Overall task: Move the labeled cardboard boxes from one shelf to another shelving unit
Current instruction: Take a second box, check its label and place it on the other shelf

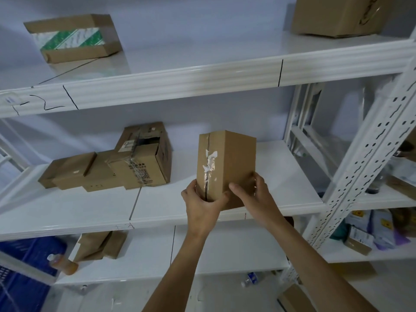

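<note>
Squarely between both hands' fingers (239, 189): box (227, 163)

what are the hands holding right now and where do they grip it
Both hands hold an upright cardboard box by its lower end: the left hand at the taped front corner, the right hand on the side face.

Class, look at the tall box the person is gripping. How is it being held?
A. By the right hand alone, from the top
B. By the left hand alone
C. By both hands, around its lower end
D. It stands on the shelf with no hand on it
C: the left hand and right hand both clasp the lower end of the upright box.
</note>
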Tool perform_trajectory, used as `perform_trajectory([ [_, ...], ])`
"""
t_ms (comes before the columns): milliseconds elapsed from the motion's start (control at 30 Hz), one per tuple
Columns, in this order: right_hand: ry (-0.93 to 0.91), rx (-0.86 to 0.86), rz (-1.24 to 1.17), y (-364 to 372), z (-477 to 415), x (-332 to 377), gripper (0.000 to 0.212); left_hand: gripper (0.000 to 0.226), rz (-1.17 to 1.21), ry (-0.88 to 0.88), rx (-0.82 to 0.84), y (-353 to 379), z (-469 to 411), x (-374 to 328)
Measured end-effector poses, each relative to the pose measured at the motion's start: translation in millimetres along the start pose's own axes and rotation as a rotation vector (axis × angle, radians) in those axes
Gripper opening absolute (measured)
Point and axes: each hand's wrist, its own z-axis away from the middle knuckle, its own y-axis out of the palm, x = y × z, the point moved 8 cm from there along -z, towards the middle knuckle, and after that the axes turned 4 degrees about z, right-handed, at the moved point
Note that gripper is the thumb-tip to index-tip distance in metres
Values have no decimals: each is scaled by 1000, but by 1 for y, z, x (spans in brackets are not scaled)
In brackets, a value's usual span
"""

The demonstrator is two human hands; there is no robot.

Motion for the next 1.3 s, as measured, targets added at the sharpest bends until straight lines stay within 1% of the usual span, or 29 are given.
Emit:
perform_trajectory([
  [67,4,-3,-29,-1,-2,4,116,96,2,42,18,5,3,-4],
  [133,11,-23,-17,-3,-6,6,124,99,22,46,60,10,4,-7],
  [267,40,-55,-3,-5,-8,4,129,97,55,65,154,16,8,-13],
  [300,56,-67,0,-8,-10,3,128,94,72,54,172,17,8,-13],
  [367,90,-78,-19,-15,-12,-3,128,80,132,-13,191,11,7,-10],
  [400,105,-58,-65,-17,-13,-7,127,73,184,-62,195,7,5,-6],
  [433,118,-17,-136,-18,-13,-10,127,70,232,-112,212,4,4,-3],
  [467,128,43,-211,-17,-12,-13,124,75,260,-162,245,2,4,1],
  [500,133,106,-272,-15,-11,-16,117,83,264,-216,292,2,5,6],
  [533,130,159,-311,-13,-10,-19,104,90,260,-267,349,4,6,10],
  [567,123,195,-336,-11,-9,-22,88,94,256,-304,406,6,9,13],
  [633,129,215,-380,-10,-9,-31,58,96,229,-336,495,12,13,16],
  [667,142,218,-398,-9,-9,-35,52,98,211,-339,519,13,14,17],
  [700,154,222,-405,-9,-10,-38,51,102,195,-337,523,14,15,18],
  [767,166,201,-387,-11,-8,-38,55,112,180,-333,469,14,14,17],
  [800,159,162,-363,-14,-7,-35,61,118,164,-331,419,13,12,17],
  [900,86,26,-182,-23,-7,-26,95,126,72,-323,250,10,8,17],
  [967,61,35,-121,-17,-6,-20,109,130,25,-266,162,11,7,14],
  [1000,46,60,-104,-11,-5,-17,110,132,-15,-216,126,12,7,11],
  [1067,17,82,-87,0,-4,-11,96,129,-151,-83,51,16,12,0],
  [1100,7,64,-80,3,-4,-10,91,125,-218,-26,15,18,15,-5],
  [1133,4,33,-82,4,-5,-9,91,124,-262,11,-6,20,19,-9],
  [1167,16,2,-87,3,-5,-10,94,126,-281,34,-5,22,22,-11],
  [1233,58,-36,-100,-4,-8,-14,104,133,-274,59,56,26,24,-13],
  [1300,116,-26,-149,-12,-12,-21,106,133,-222,23,138,24,21,-11],
])
